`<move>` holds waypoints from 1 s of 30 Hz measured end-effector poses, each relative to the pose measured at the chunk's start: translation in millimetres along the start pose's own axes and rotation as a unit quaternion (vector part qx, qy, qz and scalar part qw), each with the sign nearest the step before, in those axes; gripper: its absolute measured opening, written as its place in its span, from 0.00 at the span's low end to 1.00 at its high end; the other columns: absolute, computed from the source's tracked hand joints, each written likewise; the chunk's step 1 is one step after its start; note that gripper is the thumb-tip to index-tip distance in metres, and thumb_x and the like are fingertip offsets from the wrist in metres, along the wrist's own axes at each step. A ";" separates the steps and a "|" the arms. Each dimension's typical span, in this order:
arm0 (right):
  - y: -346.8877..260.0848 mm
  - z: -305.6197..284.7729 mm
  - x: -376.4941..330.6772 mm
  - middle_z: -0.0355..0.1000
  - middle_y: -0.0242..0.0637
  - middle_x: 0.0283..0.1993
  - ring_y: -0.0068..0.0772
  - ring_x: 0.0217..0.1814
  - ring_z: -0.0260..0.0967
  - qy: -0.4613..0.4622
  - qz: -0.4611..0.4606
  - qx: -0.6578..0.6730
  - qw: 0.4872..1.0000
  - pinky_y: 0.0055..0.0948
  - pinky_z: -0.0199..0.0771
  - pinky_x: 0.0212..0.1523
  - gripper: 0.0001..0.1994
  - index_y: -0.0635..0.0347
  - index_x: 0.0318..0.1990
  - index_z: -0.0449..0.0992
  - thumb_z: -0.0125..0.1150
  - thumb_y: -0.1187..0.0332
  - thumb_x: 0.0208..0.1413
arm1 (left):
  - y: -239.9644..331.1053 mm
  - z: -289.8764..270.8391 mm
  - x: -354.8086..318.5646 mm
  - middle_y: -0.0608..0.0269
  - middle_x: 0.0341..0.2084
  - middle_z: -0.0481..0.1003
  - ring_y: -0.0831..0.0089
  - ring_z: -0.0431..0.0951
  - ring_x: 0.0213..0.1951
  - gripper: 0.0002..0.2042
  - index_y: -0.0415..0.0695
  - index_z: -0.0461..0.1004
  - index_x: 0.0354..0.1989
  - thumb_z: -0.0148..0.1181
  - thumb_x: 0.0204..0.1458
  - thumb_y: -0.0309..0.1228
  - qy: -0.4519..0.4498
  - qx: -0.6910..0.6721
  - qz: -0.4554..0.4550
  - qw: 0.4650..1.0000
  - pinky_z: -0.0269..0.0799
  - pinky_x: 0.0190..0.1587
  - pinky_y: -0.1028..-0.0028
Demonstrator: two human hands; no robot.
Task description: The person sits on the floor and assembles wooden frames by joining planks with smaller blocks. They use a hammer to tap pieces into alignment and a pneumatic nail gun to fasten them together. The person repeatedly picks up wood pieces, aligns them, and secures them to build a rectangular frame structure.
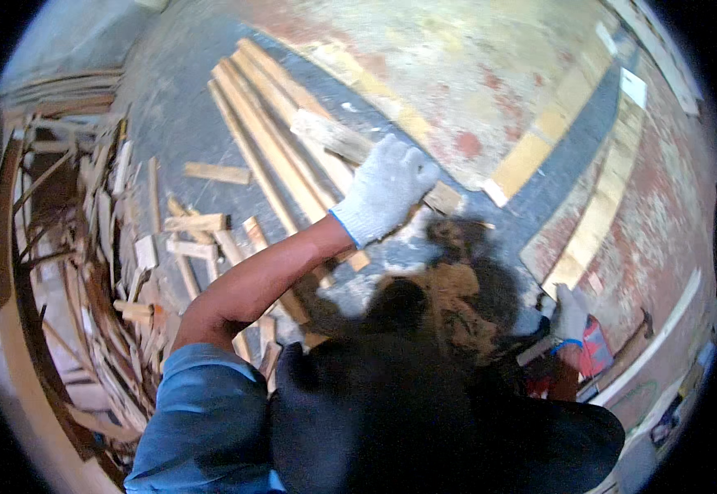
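Short plank: pale greyish, blotchy, under left hand.

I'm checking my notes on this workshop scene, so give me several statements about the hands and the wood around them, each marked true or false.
1. The left hand wears a white knitted glove with a blue edge. True.
2. The right hand is bare. False: it wears a white glove too.
3. The left hand covers part of a weathered, greyish wooden board. True.
4. The jumbled heap of thin scrap wood lies at the right of the picture. False: it lies at the left.
5. The short cloth sleeve on the left arm is blue. True.
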State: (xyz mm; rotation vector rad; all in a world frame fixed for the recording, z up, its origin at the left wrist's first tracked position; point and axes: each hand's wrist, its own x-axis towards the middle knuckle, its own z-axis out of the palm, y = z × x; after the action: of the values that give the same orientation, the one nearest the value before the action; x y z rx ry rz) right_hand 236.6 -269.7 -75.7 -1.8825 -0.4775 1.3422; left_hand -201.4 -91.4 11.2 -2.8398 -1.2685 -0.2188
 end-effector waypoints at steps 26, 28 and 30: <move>-14.5 56.4 -0.7 0.69 0.54 0.51 0.58 0.54 0.71 0.080 -0.348 -0.251 0.900 0.48 0.75 0.53 0.28 0.60 0.58 0.65 0.68 0.65 0.51 | 173.4 56.5 136.6 0.48 0.48 0.74 0.47 0.73 0.52 0.28 0.48 0.70 0.64 0.63 0.51 0.29 -0.162 -0.207 0.138 0.955 0.69 0.56 0.53; -22.8 58.5 2.5 0.69 0.53 0.51 0.58 0.54 0.71 0.059 -0.382 -0.286 0.877 0.48 0.75 0.53 0.31 0.60 0.60 0.63 0.69 0.64 0.50 | 175.1 46.7 138.2 0.48 0.47 0.74 0.46 0.73 0.51 0.29 0.48 0.69 0.65 0.62 0.51 0.29 -0.190 -0.199 0.126 0.953 0.69 0.56 0.53; -31.7 55.5 -3.1 0.69 0.53 0.51 0.57 0.55 0.71 0.013 -0.343 -0.313 0.886 0.48 0.75 0.53 0.35 0.62 0.64 0.59 0.69 0.63 0.50 | 174.5 42.6 137.8 0.48 0.48 0.74 0.46 0.73 0.51 0.29 0.49 0.68 0.66 0.63 0.51 0.31 -0.210 -0.192 0.117 0.951 0.69 0.56 0.53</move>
State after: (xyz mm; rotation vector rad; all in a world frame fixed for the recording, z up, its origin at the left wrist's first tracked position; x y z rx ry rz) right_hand 188.4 -231.3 -58.4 -1.9092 -1.5425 0.7119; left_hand 24.1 -102.8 -5.9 -3.4809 -1.0060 0.1781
